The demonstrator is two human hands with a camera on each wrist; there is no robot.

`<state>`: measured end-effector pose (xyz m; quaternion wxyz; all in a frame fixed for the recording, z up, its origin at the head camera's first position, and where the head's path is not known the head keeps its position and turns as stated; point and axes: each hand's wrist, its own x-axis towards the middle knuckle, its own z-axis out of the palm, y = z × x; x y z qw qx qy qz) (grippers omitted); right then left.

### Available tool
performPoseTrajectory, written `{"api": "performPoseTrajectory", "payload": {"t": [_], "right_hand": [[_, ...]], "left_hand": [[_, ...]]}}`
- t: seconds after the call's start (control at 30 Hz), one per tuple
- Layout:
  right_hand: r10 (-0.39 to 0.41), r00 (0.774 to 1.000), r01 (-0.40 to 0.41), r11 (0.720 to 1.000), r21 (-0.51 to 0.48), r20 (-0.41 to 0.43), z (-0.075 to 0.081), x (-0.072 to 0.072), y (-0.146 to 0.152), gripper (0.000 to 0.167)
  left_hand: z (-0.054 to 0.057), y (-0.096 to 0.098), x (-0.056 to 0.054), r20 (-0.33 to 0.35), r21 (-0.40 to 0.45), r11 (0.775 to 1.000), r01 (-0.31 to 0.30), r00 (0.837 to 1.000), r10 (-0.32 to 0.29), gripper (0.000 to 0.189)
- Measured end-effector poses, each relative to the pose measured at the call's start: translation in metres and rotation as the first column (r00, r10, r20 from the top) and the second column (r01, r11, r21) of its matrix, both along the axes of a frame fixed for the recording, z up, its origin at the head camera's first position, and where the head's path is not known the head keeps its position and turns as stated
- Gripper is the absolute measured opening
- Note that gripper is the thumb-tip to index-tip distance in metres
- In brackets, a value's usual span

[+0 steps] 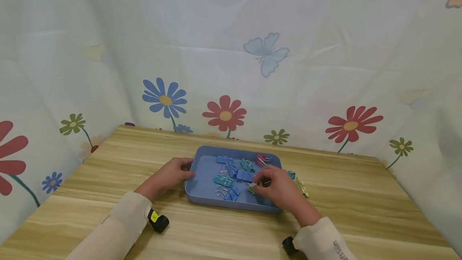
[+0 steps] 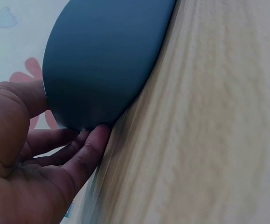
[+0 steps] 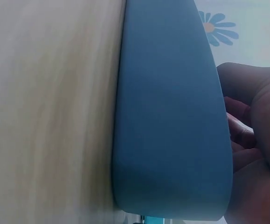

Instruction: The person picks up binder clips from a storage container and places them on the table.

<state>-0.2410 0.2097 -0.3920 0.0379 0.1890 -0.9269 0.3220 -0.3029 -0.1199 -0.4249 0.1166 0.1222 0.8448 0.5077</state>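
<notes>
A shallow blue tray (image 1: pixel 200 200) with several binder clips lies on the table. My left hand (image 1: pixel 169 176) holds its left end, the thumb at the rim; in the left wrist view the fingers lie against the outer wall (image 2: pixel 102 65). Over the right part of the tray, my right hand (image 1: pixel 283 189) has its thumb and index finger at a yellow-green binder clip (image 1: pixel 252 188) and appears to pinch it. Nearby lie a blue clip (image 1: pixel 245 176), a teal clip (image 1: pixel 223 180) and a red clip (image 1: pixel 261 159). The tray wall (image 3: pixel 172 107) hides the right fingertips in the right wrist view.
Right of the tray, a yellow clip (image 1: pixel 302 187) and a teal clip (image 1: pixel 291 175) lie on the wooden table (image 1: pixel 216 236), partly behind the right hand. A flowered white curtain (image 1: pixel 202 51) stands along the table's back edge.
</notes>
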Motion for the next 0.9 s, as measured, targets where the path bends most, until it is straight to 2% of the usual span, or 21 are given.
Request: {"api": "performPoseTrajectory", "payload": {"t": [0.2, 0.47, 0.63, 0.9], "right_hand": [[-0.021, 1.0, 0.021, 0.999, -0.038, -0.011, 0.006, 0.0, 0.007, 0.009], [-0.042, 0.998, 0.034, 0.985, -0.168, -0.042, 0.02, 0.002, 0.032, 0.011], [-0.105, 0.994, 0.095, 0.966, -0.242, -0.028, 0.023, -0.001, 0.047, 0.013], [-0.196, 0.98, 0.192, 0.931, -0.312, 0.017, 0.021, -0.005, 0.068, 0.025]], "left_hand": [[0.001, 0.0, 0.001, -0.001, -0.013, 1.0, -0.006, 1.0, 0.006, 0.056], [0.003, 0.0, 0.001, 0.005, -0.013, 1.0, -0.002, 1.0, 0.002, 0.056], [0.003, 0.0, 0.001, -0.001, -0.018, 1.0, 0.003, 1.0, -0.003, 0.057], [0.004, 0.0, 0.002, -0.007, -0.008, 1.0, 0.015, 1.0, -0.015, 0.056]]}}
